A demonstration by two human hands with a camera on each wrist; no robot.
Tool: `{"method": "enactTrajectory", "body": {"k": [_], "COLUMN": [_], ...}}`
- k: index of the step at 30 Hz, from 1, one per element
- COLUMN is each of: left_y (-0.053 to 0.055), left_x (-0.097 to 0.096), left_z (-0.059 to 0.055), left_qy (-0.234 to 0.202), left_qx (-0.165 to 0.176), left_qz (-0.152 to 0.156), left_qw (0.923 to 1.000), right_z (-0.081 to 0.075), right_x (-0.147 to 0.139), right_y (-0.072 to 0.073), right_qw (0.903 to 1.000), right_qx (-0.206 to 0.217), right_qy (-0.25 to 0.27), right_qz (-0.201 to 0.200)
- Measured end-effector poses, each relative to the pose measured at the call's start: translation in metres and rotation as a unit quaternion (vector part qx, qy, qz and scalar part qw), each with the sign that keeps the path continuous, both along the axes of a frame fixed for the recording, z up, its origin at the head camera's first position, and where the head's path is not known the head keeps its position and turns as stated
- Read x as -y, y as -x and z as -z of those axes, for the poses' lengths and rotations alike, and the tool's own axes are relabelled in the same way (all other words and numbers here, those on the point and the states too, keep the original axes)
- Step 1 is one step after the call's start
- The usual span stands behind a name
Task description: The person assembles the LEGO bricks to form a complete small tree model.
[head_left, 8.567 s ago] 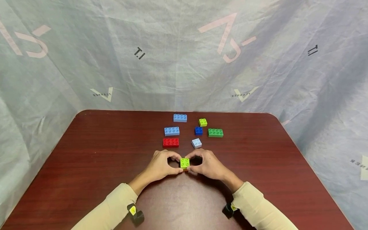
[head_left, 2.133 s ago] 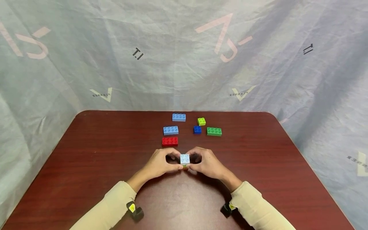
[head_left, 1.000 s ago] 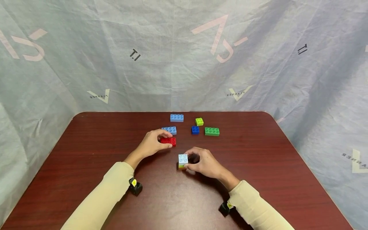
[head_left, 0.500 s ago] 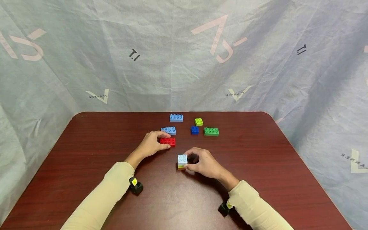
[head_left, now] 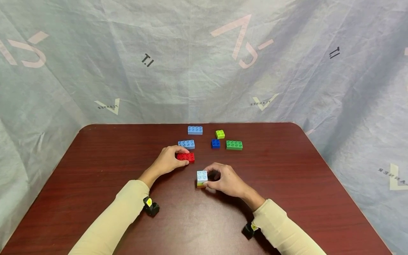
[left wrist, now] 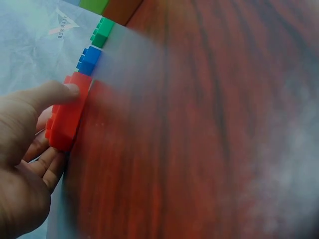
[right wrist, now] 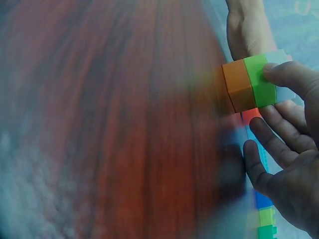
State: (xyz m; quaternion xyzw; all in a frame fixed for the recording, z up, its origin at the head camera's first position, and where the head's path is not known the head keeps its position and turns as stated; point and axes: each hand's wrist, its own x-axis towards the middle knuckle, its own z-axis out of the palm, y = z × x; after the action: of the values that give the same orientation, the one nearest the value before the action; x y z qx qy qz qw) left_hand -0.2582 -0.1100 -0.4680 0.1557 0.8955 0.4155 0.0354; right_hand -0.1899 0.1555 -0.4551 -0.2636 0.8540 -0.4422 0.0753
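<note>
My left hand (head_left: 167, 160) pinches a red eight-stud brick (head_left: 190, 158), which lies on the table left of centre. In the left wrist view, the thumb presses the near face of the red brick (left wrist: 70, 117) while other fingers lie behind and at its end. My right hand (head_left: 227, 180) grips a small upright stack from its right side. That stack has a pale blue four-stud brick (head_left: 202, 176) on top, a lime brick (right wrist: 259, 79) in the middle and an orange brick (right wrist: 237, 87) at the bottom.
Behind the red brick lie two light blue eight-stud bricks, a nearer one (head_left: 188, 144) and a farther one (head_left: 195, 130). To their right are a dark blue brick (head_left: 215, 143), a lime brick (head_left: 220, 134) and a green brick (head_left: 234, 145). A grey cloth (head_left: 178, 63) hangs behind the table.
The pale blue brick went from the table onto the stack, which both hands held. My left hand then left the stack and moved forward-left to the red brick. Little differs over the last second.
</note>
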Motion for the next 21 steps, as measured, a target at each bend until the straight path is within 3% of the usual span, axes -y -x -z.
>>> {"method": "enactTrajectory", "body": {"k": [10,21], "left_y": [-0.013,-0.044], "left_x": [0.003,0.002], "left_z": [-0.011,-0.035], "left_qy": [-0.022,-0.059], "left_qx": [-0.006,-0.034], "left_qz": [0.009,0.039], "left_qw": [0.9997,0.9969], "right_z": [0.0,0.0], "right_x": [0.0,0.0], "right_y": [0.001,0.001], "right_qw": [1.0,0.9999], "right_qx": [-0.006,-0.008], "right_qy": [-0.005,-0.008], "right_qz": [0.0,-0.001]}}
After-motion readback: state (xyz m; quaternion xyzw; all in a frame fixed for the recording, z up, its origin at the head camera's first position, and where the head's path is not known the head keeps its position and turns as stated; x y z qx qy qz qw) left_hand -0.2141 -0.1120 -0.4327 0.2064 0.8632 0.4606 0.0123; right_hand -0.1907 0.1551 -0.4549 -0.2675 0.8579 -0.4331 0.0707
